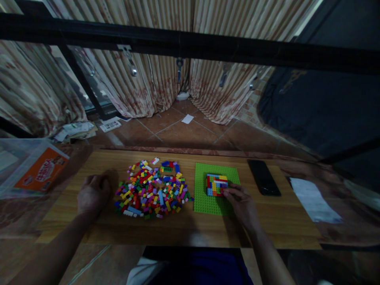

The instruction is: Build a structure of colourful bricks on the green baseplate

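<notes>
A heap of small coloured bricks (152,189) lies in the middle of the wooden table (276,221). To its right sits a green baseplate (208,202) carrying a flat block of multicoloured bricks (216,184). My right hand (242,206) rests on the baseplate's right part, fingertips pinched against the lower right corner of that block. My left hand (93,194) lies on the table just left of the heap, fingers curled under in a loose fist, nothing visible in it.
A black phone (263,177) lies right of the baseplate, and a white sheet (314,200) further right. A clear plastic box with an orange packet (41,170) stands at the left. Beyond the table are tiled floor, scattered papers (74,130) and curtains.
</notes>
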The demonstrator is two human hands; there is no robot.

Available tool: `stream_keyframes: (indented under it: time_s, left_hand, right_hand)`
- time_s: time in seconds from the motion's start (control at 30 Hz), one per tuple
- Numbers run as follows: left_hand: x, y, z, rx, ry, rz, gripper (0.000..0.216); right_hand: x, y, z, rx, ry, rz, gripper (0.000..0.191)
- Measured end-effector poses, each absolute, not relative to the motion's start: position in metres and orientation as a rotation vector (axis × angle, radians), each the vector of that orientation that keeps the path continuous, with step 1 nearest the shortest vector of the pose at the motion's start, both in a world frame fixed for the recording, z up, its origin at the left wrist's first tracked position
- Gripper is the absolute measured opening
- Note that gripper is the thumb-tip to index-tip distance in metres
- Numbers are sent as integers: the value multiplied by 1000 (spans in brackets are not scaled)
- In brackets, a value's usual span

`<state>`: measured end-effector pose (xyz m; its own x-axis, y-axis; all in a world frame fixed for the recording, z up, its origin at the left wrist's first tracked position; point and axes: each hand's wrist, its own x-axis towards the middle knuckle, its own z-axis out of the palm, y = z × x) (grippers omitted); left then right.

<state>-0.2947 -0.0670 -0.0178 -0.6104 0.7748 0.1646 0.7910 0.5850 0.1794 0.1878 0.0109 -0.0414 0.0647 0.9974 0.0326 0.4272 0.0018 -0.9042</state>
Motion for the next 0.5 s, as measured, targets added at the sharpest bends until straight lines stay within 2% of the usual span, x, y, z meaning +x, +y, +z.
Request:
stream_keyframes:
  time_s: [0.5]
  left_hand:
    - [-289,-67,-10,-1364,-2776,-340,40]
  right_hand:
    - [187,16,-33,-1553,-1435,981,36]
